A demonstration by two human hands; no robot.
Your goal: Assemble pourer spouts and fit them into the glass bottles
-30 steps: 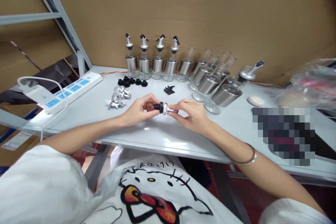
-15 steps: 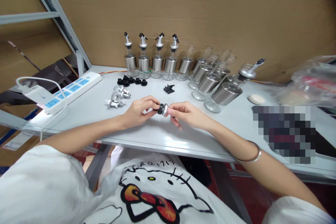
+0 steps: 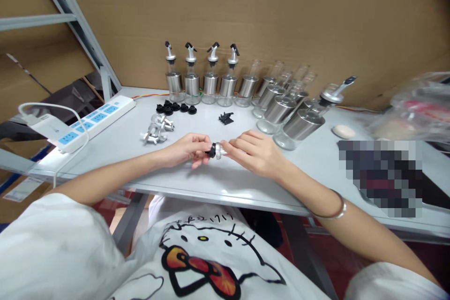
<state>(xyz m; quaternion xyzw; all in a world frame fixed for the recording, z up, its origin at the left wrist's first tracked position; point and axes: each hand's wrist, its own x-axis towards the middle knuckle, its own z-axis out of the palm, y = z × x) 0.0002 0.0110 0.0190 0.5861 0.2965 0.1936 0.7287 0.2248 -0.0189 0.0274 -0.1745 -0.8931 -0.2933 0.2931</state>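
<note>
Between my hands, over the front of the table, a pourer spout (image 3: 218,150) lies sideways, its black stopper end to the left and its silver part to the right. My left hand (image 3: 191,150) pinches the black end. The fingers of my right hand (image 3: 255,152) are closed round the silver end and hide its tip. Beyond my left hand lie several silver spout parts (image 3: 157,129) and several black stoppers (image 3: 176,108). A small pile of black flip caps (image 3: 226,118) sits on the table past the pourer spout.
Glass bottles with steel sleeves (image 3: 228,86) stand along the cardboard wall, some fitted with pourers. One fitted bottle (image 3: 304,124) stands nearer on the right. A white power strip (image 3: 98,122) is at left. An oval white object (image 3: 343,131) and plastic bags (image 3: 415,112) lie at right.
My right hand has turned over, its back now facing up, with the fingers further over the silver end. My left hand has shifted its grip slightly on the black end.
</note>
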